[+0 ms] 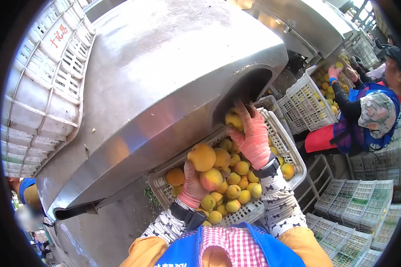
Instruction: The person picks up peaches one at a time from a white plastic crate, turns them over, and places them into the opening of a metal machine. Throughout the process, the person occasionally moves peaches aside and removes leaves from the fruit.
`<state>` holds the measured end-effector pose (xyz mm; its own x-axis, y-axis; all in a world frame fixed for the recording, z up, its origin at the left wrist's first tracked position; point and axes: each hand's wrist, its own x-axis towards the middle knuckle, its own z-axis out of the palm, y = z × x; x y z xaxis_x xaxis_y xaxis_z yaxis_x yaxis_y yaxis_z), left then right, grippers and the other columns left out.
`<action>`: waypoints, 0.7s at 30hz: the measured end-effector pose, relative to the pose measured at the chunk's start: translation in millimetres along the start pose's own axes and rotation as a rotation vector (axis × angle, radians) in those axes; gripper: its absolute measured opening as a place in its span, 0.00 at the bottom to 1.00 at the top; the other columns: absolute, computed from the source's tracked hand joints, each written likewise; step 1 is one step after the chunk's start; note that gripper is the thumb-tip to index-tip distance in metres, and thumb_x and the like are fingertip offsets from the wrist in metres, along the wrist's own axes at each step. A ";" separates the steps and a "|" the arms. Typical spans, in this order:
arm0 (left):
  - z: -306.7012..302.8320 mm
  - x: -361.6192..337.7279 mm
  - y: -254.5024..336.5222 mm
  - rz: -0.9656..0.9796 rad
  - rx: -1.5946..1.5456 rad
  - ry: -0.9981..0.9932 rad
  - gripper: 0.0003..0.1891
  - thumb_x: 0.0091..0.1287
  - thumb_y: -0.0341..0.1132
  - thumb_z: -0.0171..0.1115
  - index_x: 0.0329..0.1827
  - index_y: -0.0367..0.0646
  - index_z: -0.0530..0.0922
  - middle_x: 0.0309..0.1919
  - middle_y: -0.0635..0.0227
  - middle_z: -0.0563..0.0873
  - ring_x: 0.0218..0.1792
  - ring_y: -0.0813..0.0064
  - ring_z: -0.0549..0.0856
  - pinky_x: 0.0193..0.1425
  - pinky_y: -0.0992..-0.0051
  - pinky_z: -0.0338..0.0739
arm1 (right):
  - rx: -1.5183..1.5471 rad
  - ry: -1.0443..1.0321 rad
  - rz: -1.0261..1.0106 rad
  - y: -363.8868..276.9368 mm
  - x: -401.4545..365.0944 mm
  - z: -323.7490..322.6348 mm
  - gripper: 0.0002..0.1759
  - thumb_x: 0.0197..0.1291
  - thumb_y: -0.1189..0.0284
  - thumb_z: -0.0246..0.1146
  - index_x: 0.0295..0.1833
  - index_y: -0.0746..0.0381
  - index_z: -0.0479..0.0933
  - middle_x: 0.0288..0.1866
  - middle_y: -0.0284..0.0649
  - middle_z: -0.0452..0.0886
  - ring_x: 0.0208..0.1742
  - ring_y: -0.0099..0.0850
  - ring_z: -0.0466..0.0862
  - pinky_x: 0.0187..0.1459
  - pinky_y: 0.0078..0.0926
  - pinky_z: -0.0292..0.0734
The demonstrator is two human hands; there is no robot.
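My right hand (252, 138), in a pink glove, is closed on a yellow peach (234, 119) at the mouth of a round opening (256, 84) in the metal machine. My left hand (193, 186), gloved too, curls around peaches above the left part of a white plastic crate (300, 167). A big orange-yellow peach (202, 156) rests by its thumb and a red-blushed peach (210, 179) lies against its fingers. The left fingertips are partly hidden under the fruit. Many loose peaches (233, 191) fill the crate below both hands.
The broad metal machine (165, 58) spans the area ahead. On it at left stands a white crate (49, 80) with red writing. To the right, a co-worker (374, 107) handles fruit over another crate (307, 102). Stacked crates (356, 204) stand at lower right.
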<state>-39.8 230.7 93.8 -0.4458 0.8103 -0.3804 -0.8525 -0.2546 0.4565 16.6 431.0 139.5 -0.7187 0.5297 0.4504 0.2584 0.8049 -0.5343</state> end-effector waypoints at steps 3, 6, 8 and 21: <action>-17.4 -2.9 6.0 -0.024 0.094 -0.076 0.50 0.55 0.84 0.50 0.64 0.47 0.73 0.53 0.57 0.84 0.42 0.57 0.88 0.45 0.60 0.86 | -0.004 0.035 0.069 -7.4 -2.0 8.1 0.44 0.54 0.62 0.73 0.75 0.60 0.65 0.62 0.56 0.75 0.58 0.57 0.79 0.54 0.47 0.80; -18.8 2.2 0.6 0.086 0.087 0.102 0.50 0.56 0.85 0.48 0.62 0.47 0.74 0.51 0.57 0.85 0.39 0.58 0.89 0.42 0.62 0.86 | -0.254 -0.114 0.311 -14.6 33.1 33.7 0.42 0.54 0.55 0.73 0.68 0.67 0.69 0.60 0.60 0.75 0.54 0.54 0.82 0.52 0.46 0.82; -18.0 -3.5 4.5 0.039 0.097 0.063 0.50 0.56 0.85 0.47 0.62 0.47 0.74 0.50 0.57 0.85 0.38 0.59 0.89 0.40 0.63 0.86 | -0.198 0.024 0.206 -2.4 57.7 51.7 0.42 0.51 0.53 0.76 0.65 0.67 0.72 0.58 0.55 0.78 0.53 0.47 0.84 0.49 0.41 0.82; -0.8 -3.2 12.2 -0.212 -0.186 -0.312 0.55 0.55 0.88 0.42 0.70 0.48 0.70 0.55 0.53 0.82 0.36 0.60 0.88 0.38 0.65 0.86 | 0.498 -0.415 -0.012 -17.4 -67.3 -38.9 0.44 0.50 0.56 0.76 0.70 0.66 0.72 0.63 0.49 0.78 0.65 0.39 0.79 0.66 0.36 0.74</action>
<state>-49.0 224.5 99.9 -0.1749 0.9689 -0.1753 -0.9641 -0.1325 0.2302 85.7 391.8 146.3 -0.9353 0.2938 0.1972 -0.0093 0.5369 -0.8436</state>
